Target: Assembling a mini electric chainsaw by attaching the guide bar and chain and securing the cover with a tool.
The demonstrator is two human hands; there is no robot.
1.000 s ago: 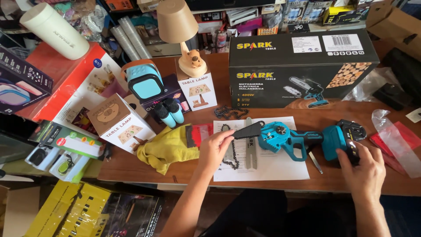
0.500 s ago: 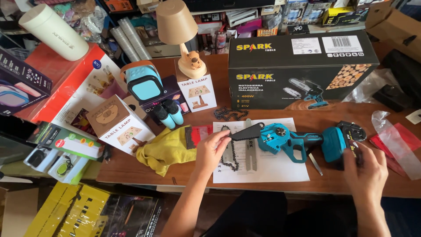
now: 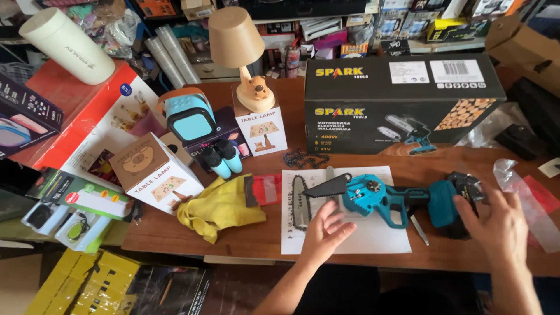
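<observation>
A teal mini chainsaw (image 3: 373, 195) lies on a white paper sheet (image 3: 373, 239) on the wooden table, with a black battery (image 3: 464, 184) at its right end. My right hand (image 3: 496, 224) hovers at that battery end with its fingers spread and its thumb close to the battery. My left hand (image 3: 326, 230) rests flat on the sheet, fingertips beside the black blade guard (image 3: 326, 185). It holds nothing. A looped saw chain (image 3: 300, 201) lies on the sheet just left of that hand.
A big black tool box (image 3: 402, 99) stands behind the saw, with a second loose chain (image 3: 300, 158) in front of it. A yellow cloth (image 3: 219, 207), small lamp boxes (image 3: 154, 172), a table lamp (image 3: 242, 46) and a teal speaker (image 3: 186, 116) crowd the left. A clear plastic bag (image 3: 525, 192) lies right.
My right hand has come off the battery and opened, drifting slightly right. My left hand has slid down from the chain onto the paper. The saw has stayed in place.
</observation>
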